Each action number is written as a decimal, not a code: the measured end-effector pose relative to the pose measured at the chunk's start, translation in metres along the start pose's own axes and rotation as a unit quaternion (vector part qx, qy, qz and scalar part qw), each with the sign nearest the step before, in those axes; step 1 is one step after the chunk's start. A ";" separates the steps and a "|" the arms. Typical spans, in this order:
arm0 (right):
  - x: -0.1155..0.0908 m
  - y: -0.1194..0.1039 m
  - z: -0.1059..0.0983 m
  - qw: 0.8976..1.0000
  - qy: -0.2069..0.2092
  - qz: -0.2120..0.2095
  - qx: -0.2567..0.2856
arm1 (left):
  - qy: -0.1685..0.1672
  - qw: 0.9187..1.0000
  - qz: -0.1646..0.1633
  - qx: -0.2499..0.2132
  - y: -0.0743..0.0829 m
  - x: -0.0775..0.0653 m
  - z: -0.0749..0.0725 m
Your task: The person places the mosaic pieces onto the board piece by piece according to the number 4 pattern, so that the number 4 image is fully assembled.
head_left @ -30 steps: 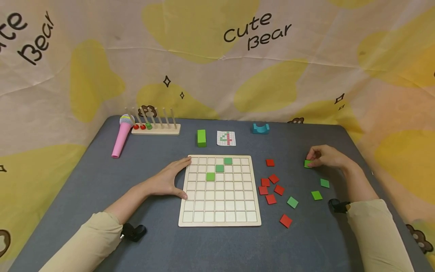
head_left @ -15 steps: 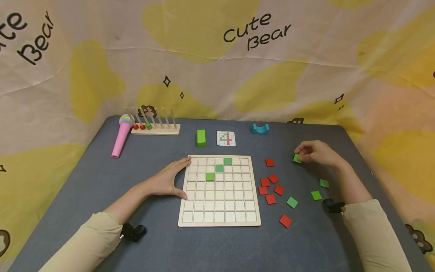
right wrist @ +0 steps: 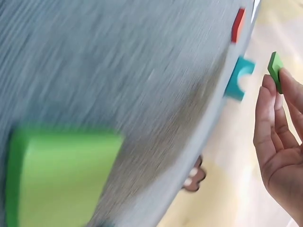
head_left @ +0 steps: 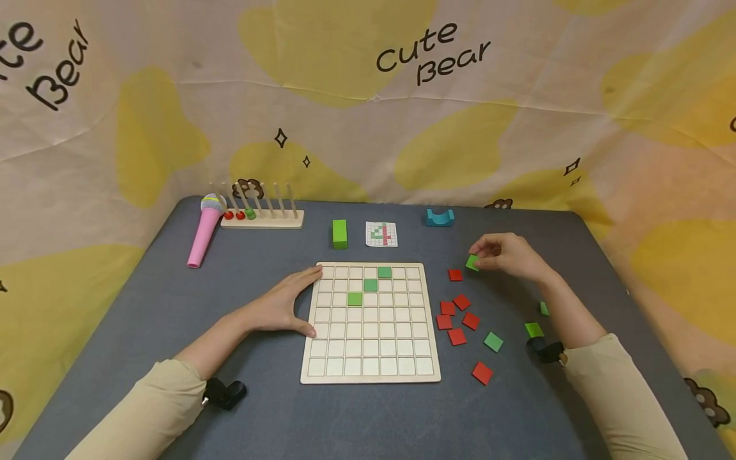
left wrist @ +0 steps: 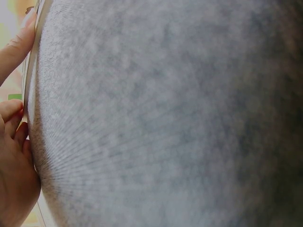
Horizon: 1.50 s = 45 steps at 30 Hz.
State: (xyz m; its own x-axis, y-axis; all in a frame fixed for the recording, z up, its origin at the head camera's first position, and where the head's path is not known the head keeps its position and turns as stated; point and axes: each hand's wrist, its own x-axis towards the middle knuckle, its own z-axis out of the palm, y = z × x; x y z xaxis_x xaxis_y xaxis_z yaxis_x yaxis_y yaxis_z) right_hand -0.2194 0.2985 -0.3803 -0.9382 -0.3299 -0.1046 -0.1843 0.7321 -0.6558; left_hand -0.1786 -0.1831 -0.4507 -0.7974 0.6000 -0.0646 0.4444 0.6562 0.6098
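My right hand [head_left: 512,257] pinches a green square tile [head_left: 472,262] between thumb and fingers, held above the table just right of a red tile [head_left: 455,275]. The right wrist view shows the same green tile [right wrist: 275,71] at the fingertips. My left hand [head_left: 278,305] rests with spread fingers against the left edge of a white grid board [head_left: 372,348], thumb and fingertips touching its frame. Three green tiles lie in the board's upper cells on a diagonal, the middle one [head_left: 370,285] near the top centre.
Several red tiles [head_left: 457,337] and a few green tiles [head_left: 493,342] lie right of the board. Behind it are a green block [head_left: 340,234], a pattern card [head_left: 381,234] and a teal holder [head_left: 439,218]. A pink microphone [head_left: 201,241] and a peg rack [head_left: 264,220] stand back left.
My right hand has lifted the green tile and carried it left, from the table's right side toward the board. My left hand has stayed at the board's edge.
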 end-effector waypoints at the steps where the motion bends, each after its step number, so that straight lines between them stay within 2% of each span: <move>1: 0.001 -0.003 0.003 1.000 0.001 -0.004 0.002 | 0.000 1.000 0.000 0.000 0.000 0.000 0.000; 11: 0.015 -0.041 0.034 0.999 -0.008 -0.037 0.005 | -0.006 1.000 -0.008 0.000 0.000 0.000 -0.001; 24: 0.025 -0.091 0.072 0.994 -0.063 -0.083 0.041 | -0.009 1.000 -0.009 -0.005 0.003 0.000 -0.002; 35: 0.034 -0.123 0.108 0.984 -0.119 -0.120 0.063 | -0.008 1.000 -0.009 -0.002 0.002 0.000 -0.002; 41: 0.038 -0.143 0.122 0.981 -0.133 -0.130 0.052 | -0.009 1.000 -0.012 -0.005 0.002 0.001 -0.001; 45: 0.042 -0.153 0.132 0.978 -0.138 -0.153 0.041 | -0.008 1.000 -0.011 -0.006 0.001 0.000 -0.001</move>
State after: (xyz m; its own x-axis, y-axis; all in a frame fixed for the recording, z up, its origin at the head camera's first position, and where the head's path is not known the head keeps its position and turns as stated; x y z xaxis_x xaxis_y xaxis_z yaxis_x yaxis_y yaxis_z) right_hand -0.1916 0.0942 -0.3832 -0.7258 -0.6828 -0.0836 -0.4103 0.5273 -0.7440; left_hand -0.1788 -0.1825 -0.4492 -0.8007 0.5922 -0.0908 0.4215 0.6645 0.6170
